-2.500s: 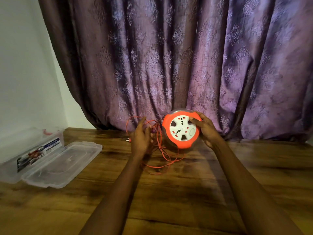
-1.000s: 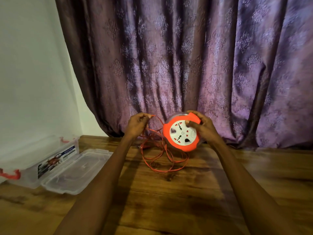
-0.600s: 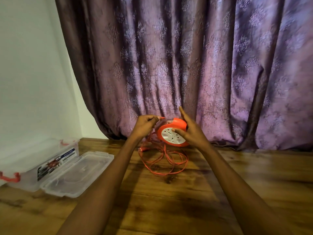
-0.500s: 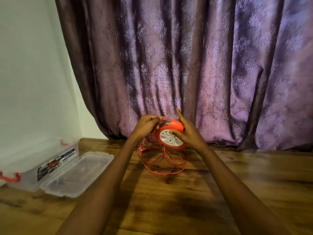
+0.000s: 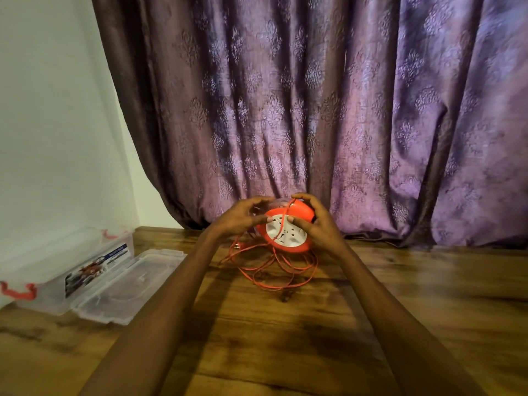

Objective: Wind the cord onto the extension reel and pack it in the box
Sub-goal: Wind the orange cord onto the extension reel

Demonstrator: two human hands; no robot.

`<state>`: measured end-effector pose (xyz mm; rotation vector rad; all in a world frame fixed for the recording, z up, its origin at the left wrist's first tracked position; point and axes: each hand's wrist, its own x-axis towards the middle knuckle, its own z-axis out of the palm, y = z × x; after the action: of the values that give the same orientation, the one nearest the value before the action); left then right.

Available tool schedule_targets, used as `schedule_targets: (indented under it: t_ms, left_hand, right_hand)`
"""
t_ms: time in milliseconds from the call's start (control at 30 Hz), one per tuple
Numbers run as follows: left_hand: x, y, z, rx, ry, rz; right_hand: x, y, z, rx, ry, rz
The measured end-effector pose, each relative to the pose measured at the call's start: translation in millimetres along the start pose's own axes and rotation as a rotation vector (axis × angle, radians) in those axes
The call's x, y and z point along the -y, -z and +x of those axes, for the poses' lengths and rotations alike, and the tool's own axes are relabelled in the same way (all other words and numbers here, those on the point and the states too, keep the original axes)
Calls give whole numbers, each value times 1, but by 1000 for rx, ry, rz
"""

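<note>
The round orange extension reel (image 5: 288, 234) with a white socket face is held up just above the wooden floor, in front of the curtain. My right hand (image 5: 313, 224) grips its right rim, thumb on the white face. My left hand (image 5: 243, 217) is curled round its left side, where a strand of the orange cord (image 5: 274, 274) runs up over the face and top. The remaining cord lies in loose loops on the floor below the reel. The clear plastic box (image 5: 71, 270) sits open at the far left.
The box's clear lid (image 5: 128, 284) lies flat beside it on the wooden floor (image 5: 285, 338). A purple patterned curtain (image 5: 314, 110) hangs right behind the reel. A white wall (image 5: 57, 124) stands on the left.
The reel has turned in my hands, and its white face now tilts toward me. A cord strand now crosses that face. My left hand has moved onto the reel's left side.
</note>
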<state>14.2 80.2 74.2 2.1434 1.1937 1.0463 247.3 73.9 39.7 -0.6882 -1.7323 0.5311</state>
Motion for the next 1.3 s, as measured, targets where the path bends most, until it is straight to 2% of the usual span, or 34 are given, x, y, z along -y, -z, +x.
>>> schedule_targets:
  t_ms: [200, 300, 433, 533, 667, 700, 733, 800, 867, 933, 1033, 1133, 1200, 1300]
  left_hand:
    - [4, 5, 1, -13, -3, -129]
    - [9, 11, -2, -69, 78, -214]
    - [18, 26, -10, -240, 186, -385]
    - [24, 34, -16, -364, 222, -495]
    - [28, 36, -19, -535, 252, -557]
    - [29, 37, -20, -572, 260, -551]
    - [31, 37, -21, -608, 269, -542]
    - [34, 36, -24, -682, 287, -560]
    - [36, 34, -26, -738, 302, -629]
    - [39, 33, -30, -799, 318, -692]
    - [45, 33, -39, -902, 359, -760]
    - [49, 34, -51, -943, 384, -843]
    - [49, 35, -59, -969, 382, -892]
    - [49, 40, -72, -1030, 362, -944]
  right_hand:
    - [-1, 0, -6, -107, -1, 124]
    - [-9, 13, -10, -169, 6, -15]
    - [-29, 31, -18, -199, -21, -213]
    - [-43, 47, -20, -47, -190, -430]
    - [-34, 61, -21, 527, -405, -932]
    - [-31, 63, -22, 567, -456, -1032]
    - [-28, 64, -21, 526, -494, -1119]
    - [-19, 65, -19, 281, -478, -1239]
    - [-10, 61, -15, 75, -350, -1188]
    - [-3, 52, -6, 33, -291, -981]
    - [4, 22, 8, 213, -281, -710]
    - [3, -27, 15, 421, -194, -653]
    - [-1, -57, 18, 457, -145, -657]
    - [-10, -88, 17, 398, -176, -630]
